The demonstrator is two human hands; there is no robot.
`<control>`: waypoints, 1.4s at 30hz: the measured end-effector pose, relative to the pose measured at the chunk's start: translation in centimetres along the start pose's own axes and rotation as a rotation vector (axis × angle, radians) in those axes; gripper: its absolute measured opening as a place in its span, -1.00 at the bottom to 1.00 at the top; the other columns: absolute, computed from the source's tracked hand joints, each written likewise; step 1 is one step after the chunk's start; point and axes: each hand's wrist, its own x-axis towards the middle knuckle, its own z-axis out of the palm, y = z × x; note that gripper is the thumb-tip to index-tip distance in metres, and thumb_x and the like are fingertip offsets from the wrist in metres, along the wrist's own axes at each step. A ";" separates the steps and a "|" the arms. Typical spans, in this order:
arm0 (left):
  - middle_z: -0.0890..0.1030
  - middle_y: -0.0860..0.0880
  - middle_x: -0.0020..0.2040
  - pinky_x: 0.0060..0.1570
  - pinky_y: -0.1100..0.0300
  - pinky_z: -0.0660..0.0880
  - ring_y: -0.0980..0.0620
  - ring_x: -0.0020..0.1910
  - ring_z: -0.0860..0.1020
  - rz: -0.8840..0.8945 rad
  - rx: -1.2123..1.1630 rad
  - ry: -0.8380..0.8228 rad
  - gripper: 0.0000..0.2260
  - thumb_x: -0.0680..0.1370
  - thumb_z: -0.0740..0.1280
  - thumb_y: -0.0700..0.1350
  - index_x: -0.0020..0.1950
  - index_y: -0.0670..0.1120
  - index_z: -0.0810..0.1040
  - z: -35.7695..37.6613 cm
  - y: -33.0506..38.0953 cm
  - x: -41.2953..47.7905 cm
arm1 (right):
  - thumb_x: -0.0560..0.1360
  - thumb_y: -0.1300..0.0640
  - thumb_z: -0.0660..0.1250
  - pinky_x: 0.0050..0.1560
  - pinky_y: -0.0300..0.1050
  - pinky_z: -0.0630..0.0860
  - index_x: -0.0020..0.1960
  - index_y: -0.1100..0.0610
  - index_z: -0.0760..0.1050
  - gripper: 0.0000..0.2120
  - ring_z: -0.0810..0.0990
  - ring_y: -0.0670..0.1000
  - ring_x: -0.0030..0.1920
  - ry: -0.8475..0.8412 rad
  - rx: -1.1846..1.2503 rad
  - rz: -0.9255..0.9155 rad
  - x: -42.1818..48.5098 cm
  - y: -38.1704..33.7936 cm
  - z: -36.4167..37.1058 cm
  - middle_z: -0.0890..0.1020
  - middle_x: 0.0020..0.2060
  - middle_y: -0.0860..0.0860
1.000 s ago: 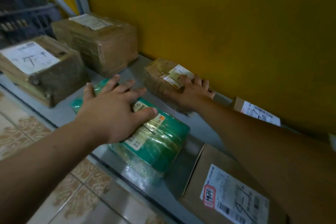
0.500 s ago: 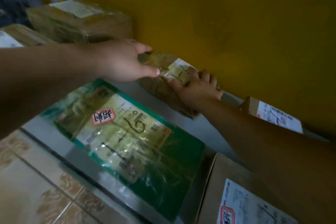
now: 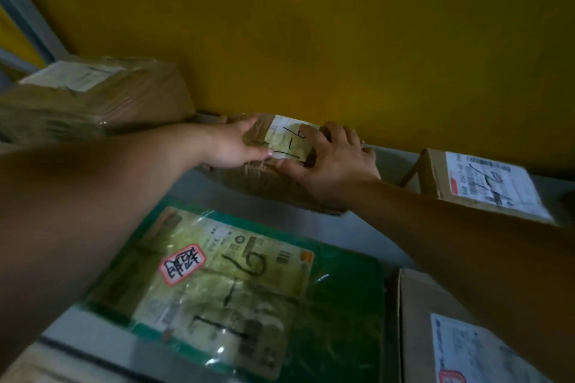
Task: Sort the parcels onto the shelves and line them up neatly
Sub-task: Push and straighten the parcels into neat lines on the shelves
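A small brown taped parcel with a white handwritten label lies on the grey shelf against the yellow wall. My left hand grips its left end, fingers over the top. Its right end is held by my right hand, thumb on the front face. In front of it lies a flat green plastic parcel with a big label marked 6, untouched.
A large brown box stands at the back left, close to the small parcel. A cardboard box with a white label sits at the right by the wall, another box at the bottom right. A grey shelf post rises at left.
My left hand left the green parcel and came to the small brown parcel's left end. The right hand stayed on that parcel. The view moved closer to the wall.
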 end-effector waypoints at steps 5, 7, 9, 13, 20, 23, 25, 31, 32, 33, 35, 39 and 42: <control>-0.21 -0.04 0.59 0.47 -0.07 0.01 -0.16 0.56 -0.09 -0.012 0.004 -0.006 -0.19 0.42 0.14 0.46 0.53 0.29 -0.21 0.2 -0.2 -0.3 | 0.34 -0.59 -0.05 0.28 0.29 0.26 0.52 -0.23 0.07 -0.17 0.12 0.16 0.48 -0.009 -0.015 0.008 -0.6 -0.3 -0.3 0.19 0.48 0.00; -0.22 -0.04 0.59 0.47 -0.07 0.00 -0.17 0.56 -0.09 -0.004 0.014 -0.019 -0.20 0.44 0.15 0.44 0.53 0.29 -0.21 0.2 -0.2 -0.6 | 0.35 -0.59 -0.03 0.29 0.31 0.25 0.53 -0.23 0.06 -0.17 0.11 0.17 0.49 -0.021 -0.020 0.018 -0.9 -0.5 -0.3 0.17 0.49 0.01; -0.23 -0.04 0.58 0.46 -0.03 0.06 -0.17 0.56 -0.07 -0.003 0.022 -0.035 -0.21 0.45 0.14 0.44 0.53 0.29 -0.22 0.0 0.0 -0.8 | 0.36 -0.59 -0.03 0.30 0.32 0.23 0.53 -0.23 0.06 -0.17 0.10 0.18 0.50 -0.032 -0.020 0.030 -1.0 -0.7 -0.3 0.16 0.50 0.00; -0.16 -0.03 0.59 0.47 -0.05 0.04 -0.13 0.56 -0.06 0.037 0.066 -0.037 -0.23 0.47 0.10 0.42 0.54 0.25 -0.21 -1.0 0.0 -1.2 | 0.38 -0.59 -0.03 0.33 0.35 0.20 0.53 -0.22 0.04 -0.18 0.08 0.18 0.51 -0.058 -0.021 0.040 -0.9 -0.7 -0.5 0.14 0.51 0.00; 0.09 -0.08 0.58 0.39 0.08 0.19 -0.15 0.51 0.17 0.109 -0.037 0.124 -0.29 0.53 0.20 0.29 0.58 0.13 -0.03 -2.6 -3.6 -4.6 | 0.28 -0.62 0.04 0.42 0.44 0.10 0.58 -0.13 0.03 0.00 0.09 0.29 0.52 -0.265 -0.088 0.111 0.6 -2.3 -4.1 0.12 0.56 0.12; 0.12 -0.08 0.58 0.40 0.04 0.18 -0.15 0.51 0.17 0.092 -0.039 0.194 -0.33 0.54 0.23 0.25 0.57 0.12 0.07 -3.3 -6.9 -7.0 | 0.24 -0.63 0.03 0.42 0.34 0.19 0.58 -0.08 0.06 0.06 0.14 0.28 0.51 -0.233 -0.048 0.085 0.5 -5.1 -6.5 0.13 0.57 0.11; 0.14 -0.07 0.57 0.43 0.03 0.16 -0.13 0.51 0.17 0.108 -0.091 0.229 -0.37 0.54 0.27 0.20 0.56 0.10 0.16 -3.7 -9.2 -8.9 | 0.37 -0.58 0.08 0.40 0.26 0.26 0.58 -0.05 0.07 -0.05 0.19 0.28 0.50 -0.216 -0.043 0.041 0.3 -7.7 -7.6 0.14 0.56 0.12; 0.17 0.02 0.56 0.37 0.14 0.18 -0.04 0.50 0.19 0.103 -0.149 0.280 -0.40 0.55 0.27 0.20 0.54 0.10 0.20 -4.4 -15.8 -15.0 | 0.45 -0.46 0.11 0.30 0.15 0.37 0.55 -0.03 0.18 -0.20 0.32 0.27 0.43 -0.164 -0.061 -0.048 -2.8 -17.1 -8.1 0.28 0.49 0.15; 0.15 0.02 0.57 0.37 0.14 0.18 -0.05 0.51 0.17 0.074 -0.147 0.262 -0.39 0.55 0.25 0.22 0.55 0.10 0.18 -4.3 -17.1 -15.8 | 0.46 -0.43 0.14 0.28 0.13 0.39 0.52 -0.04 0.23 -0.24 0.34 0.27 0.41 -0.172 -0.066 -0.067 -3.4 -18.6 -8.1 0.32 0.48 0.16; 0.14 0.01 0.57 0.38 0.14 0.17 -0.05 0.52 0.15 0.042 -0.148 0.249 -0.39 0.55 0.25 0.22 0.55 0.10 0.17 -4.1 -18.3 -16.6 | 0.46 -0.41 0.18 0.25 0.11 0.41 0.48 -0.05 0.30 -0.30 0.38 0.27 0.38 -0.183 -0.071 -0.085 -4.0 -20.1 -8.1 0.36 0.45 0.16; 0.15 -0.01 0.56 0.40 0.11 0.15 -0.05 0.52 0.13 0.010 -0.170 0.249 -0.41 0.55 0.25 0.21 0.54 0.09 0.22 -3.3 -20.7 -18.0 | 0.45 -0.37 0.21 0.18 0.05 0.43 0.38 -0.06 0.39 -0.39 0.44 0.25 0.33 -0.198 -0.063 -0.123 -4.9 -22.7 -8.0 0.44 0.40 0.16; 0.04 0.01 0.59 0.49 0.01 0.05 -0.09 0.55 0.03 -0.025 -0.145 0.211 -0.40 0.56 0.21 0.24 0.55 0.10 0.16 -1.3 -25.1 -20.0 | 0.48 -0.43 0.13 0.31 0.09 0.38 0.49 -0.03 0.28 -0.29 0.37 0.23 0.40 -0.219 -0.059 -0.146 -6.5 -26.8 -7.2 0.39 0.45 0.14; -0.03 -0.02 0.60 0.49 0.02 -0.05 -0.09 0.56 -0.05 -0.102 -0.143 0.172 -0.31 0.56 0.18 0.29 0.59 0.05 0.03 -0.3 -27.4 -21.0 | 0.45 -0.46 0.12 0.36 0.15 0.35 0.56 -0.09 0.15 -0.21 0.31 0.21 0.44 -0.230 -0.080 -0.132 -7.0 -29.4 -6.6 0.31 0.50 0.11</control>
